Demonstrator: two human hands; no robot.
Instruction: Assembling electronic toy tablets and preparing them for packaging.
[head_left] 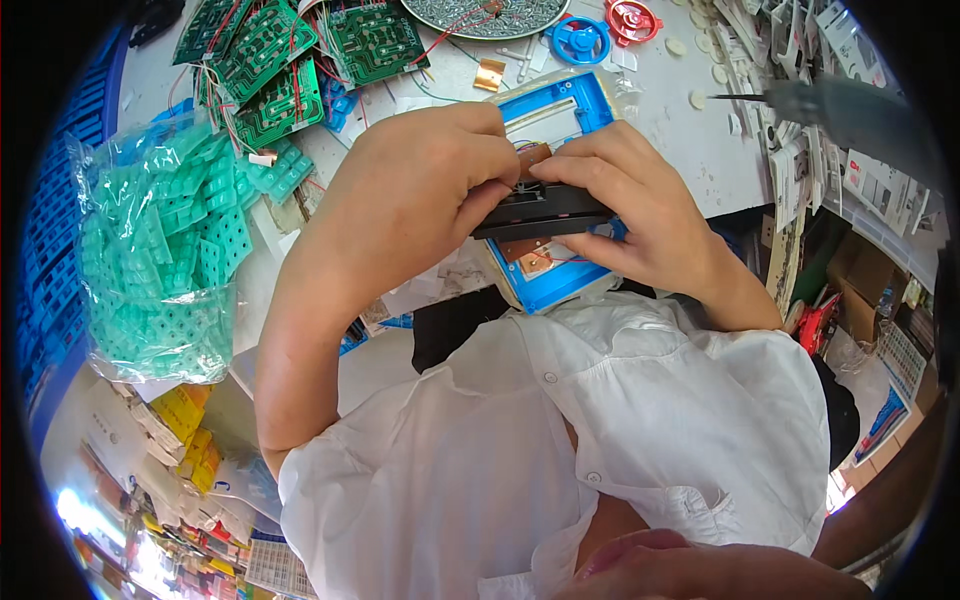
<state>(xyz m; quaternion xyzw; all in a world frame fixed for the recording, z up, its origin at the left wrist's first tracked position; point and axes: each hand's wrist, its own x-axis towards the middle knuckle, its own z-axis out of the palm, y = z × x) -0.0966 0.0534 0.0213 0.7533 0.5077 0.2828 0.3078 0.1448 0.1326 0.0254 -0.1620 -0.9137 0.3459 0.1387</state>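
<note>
My right hand point(640, 195) is closed around a long black plastic part point(545, 212), thumb below and fingers on top. At the left end of that part, my left hand point(440, 185) pinches with thumb and forefinger; whatever is between the fingertips is too small to make out. A brown circuit board point(530, 160) shows just behind the black part, with thin wires by it. Beneath both hands lies a blue rectangular plastic casing point(565, 290) with a pale window at its far end, partly hidden by the hands.
Green circuit boards point(265, 60) with red and white wires are piled at the far left. A clear bag point(160, 260) of turquoise keypads lies nearer. Blue point(580, 40) and red point(632, 20) plastic rings and a round metal tray point(487, 20) sit behind. A dark pointed tool point(840, 110) juts in from the right.
</note>
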